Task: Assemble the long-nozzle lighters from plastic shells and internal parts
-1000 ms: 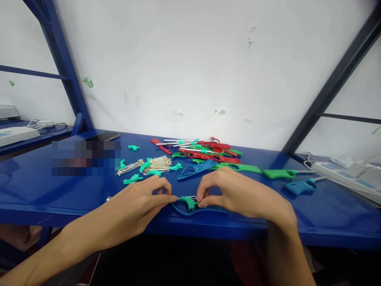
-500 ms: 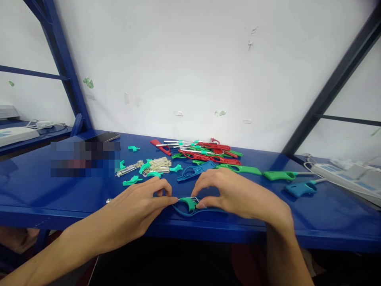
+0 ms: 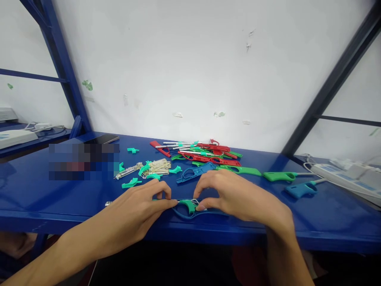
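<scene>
My left hand [image 3: 139, 206] and right hand [image 3: 238, 196] meet at the near edge of the blue bench [image 3: 327, 216], fingertips closed on a blue shell [image 3: 186, 215] with a green trigger [image 3: 189, 205] seated in it. The shell lies flat, long axis running left to right — my left pinches its left end, my right the trigger, both equally close. The pile of red and green parts [image 3: 210, 153] lies well beyond.

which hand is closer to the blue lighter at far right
Right. The right hand is just left of the blue lighter, not touching; the left hand is farther left. Both hold the trigger piece.
</scene>
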The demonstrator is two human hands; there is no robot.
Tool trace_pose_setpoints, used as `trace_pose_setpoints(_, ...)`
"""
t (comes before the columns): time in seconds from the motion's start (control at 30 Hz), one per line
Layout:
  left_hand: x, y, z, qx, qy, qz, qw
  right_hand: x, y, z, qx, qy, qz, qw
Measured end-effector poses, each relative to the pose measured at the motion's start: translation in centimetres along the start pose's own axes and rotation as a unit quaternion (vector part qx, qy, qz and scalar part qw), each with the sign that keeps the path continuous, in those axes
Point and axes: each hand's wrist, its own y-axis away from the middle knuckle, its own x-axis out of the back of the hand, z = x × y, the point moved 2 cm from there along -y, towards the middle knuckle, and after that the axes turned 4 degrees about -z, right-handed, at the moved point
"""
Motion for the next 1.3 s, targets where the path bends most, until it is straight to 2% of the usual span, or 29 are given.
trace_pose_setpoints(0.67, 0.5, -0.1, 0.3, -0.007, -0.014, 0.027, 1.000, 0.1, 0.3, -0.4, 0.042, -0.031, -0.011, 0.999)
trace_pose_setpoints(0.83, 0.5, 0.0, 0.3, 0.005, -0.016, 0.019, 1.000, 0.6, 0.6, -0.6, 0.050, -0.029, 0.009, 0.998)
trace_pose_setpoints(1.1, 1.0, -0.2, 0.6, 0.007, 0.000, 0.022, 1.000, 1.4, 2.0, 1.1, 0.010, -0.020, 0.057, 0.998)
trace_pose_setpoints(1.23, 2.4, -0.2, -0.6, 0.019, -0.005, 0.068, 0.997, 1.7, 2.3, 1.4, 0.005, -0.014, 0.070, 0.997)
trace_pose_setpoints(1.3, 3.3, 0.0, -2.0, 0.052, -0.015, 0.095, 0.994, 1.9, 2.4, 1.4, 0.013, -0.012, 0.073, 0.997)
